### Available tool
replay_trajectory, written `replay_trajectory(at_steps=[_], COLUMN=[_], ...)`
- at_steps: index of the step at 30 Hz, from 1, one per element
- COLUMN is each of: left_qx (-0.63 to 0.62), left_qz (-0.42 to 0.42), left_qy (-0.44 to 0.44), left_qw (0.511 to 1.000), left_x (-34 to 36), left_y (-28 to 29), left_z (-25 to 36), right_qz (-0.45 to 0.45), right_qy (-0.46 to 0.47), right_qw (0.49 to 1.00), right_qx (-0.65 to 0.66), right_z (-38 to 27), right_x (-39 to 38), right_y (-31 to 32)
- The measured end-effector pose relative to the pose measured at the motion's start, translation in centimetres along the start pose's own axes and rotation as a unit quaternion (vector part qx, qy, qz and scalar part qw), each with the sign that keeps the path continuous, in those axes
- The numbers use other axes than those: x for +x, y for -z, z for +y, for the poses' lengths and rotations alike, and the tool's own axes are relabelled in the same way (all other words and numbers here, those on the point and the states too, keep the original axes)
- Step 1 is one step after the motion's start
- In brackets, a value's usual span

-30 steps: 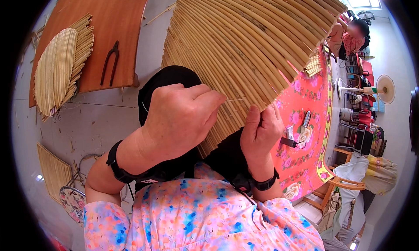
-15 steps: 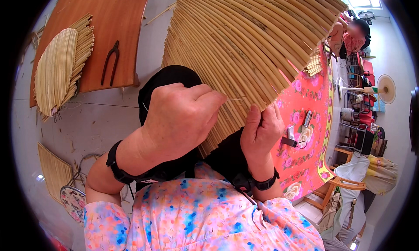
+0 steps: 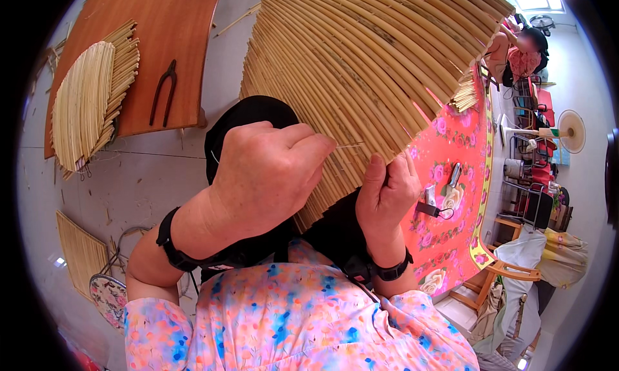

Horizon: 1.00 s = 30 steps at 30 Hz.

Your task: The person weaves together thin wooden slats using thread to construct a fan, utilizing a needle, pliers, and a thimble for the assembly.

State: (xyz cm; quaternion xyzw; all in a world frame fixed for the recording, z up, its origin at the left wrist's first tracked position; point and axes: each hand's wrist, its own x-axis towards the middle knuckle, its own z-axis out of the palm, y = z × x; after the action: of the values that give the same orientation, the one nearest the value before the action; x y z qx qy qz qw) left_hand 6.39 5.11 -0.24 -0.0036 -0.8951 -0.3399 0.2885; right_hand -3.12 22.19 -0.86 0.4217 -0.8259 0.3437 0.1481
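A large fan-shaped panel of bound tan reed stalks (image 3: 361, 68) lies slanted across my lap and stretches away from me. My left hand (image 3: 267, 168) is closed in a fist above its near part. From its fingertips a thin pale thread (image 3: 350, 145) runs taut to the right, over the stalks. At the panel's near right edge, my right hand (image 3: 387, 193) pinches the stalk ends, thumb on top; its other fingers are partly hidden.
On the brown wooden table (image 3: 174, 22) at left lie pliers (image 3: 164, 93) and smaller reed panels (image 3: 84, 106). A pink flowered cloth (image 3: 451, 242) covers a table at right, with a knife-like tool (image 3: 454, 175) on it. Another person (image 3: 522, 55) sits far right.
My hands, the thread and the panel look the same as before. Far off at right, the other person's arm has shifted up toward the head.
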Motion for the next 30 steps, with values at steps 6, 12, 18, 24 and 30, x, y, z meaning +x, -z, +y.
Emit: replay_trajectory(at_steps=[6,12,18,24,30], left_qx=[0.0,-0.002,0.005,0.018,0.056], left_qz=[0.0,0.005,0.005,-0.022,-0.041], left_qy=[-0.002,-0.007,-0.007,-0.02,-0.007], left_qw=[1.0,1.0,1.0,0.999,0.998], left_x=[0.1,0.1,0.2,0.5,0.9], left_y=[0.2,0.0,0.1,0.7,1.6], left_z=[0.0,0.0,0.1,0.2,0.8], right_qz=[-0.005,-0.003,0.003,-0.009,-0.015], right_qy=[-0.013,-0.006,-0.003,-0.02,-0.014], right_qw=[1.0,1.0,1.0,1.0,0.999], right_qx=[0.004,-0.004,-0.008,0.014,0.035], right_z=[-0.3,-0.1,0.1,-0.6,-1.4], right_x=[0.0,-0.1,-0.2,0.1,0.5], right_y=[0.1,0.0,0.0,0.2,-0.3])
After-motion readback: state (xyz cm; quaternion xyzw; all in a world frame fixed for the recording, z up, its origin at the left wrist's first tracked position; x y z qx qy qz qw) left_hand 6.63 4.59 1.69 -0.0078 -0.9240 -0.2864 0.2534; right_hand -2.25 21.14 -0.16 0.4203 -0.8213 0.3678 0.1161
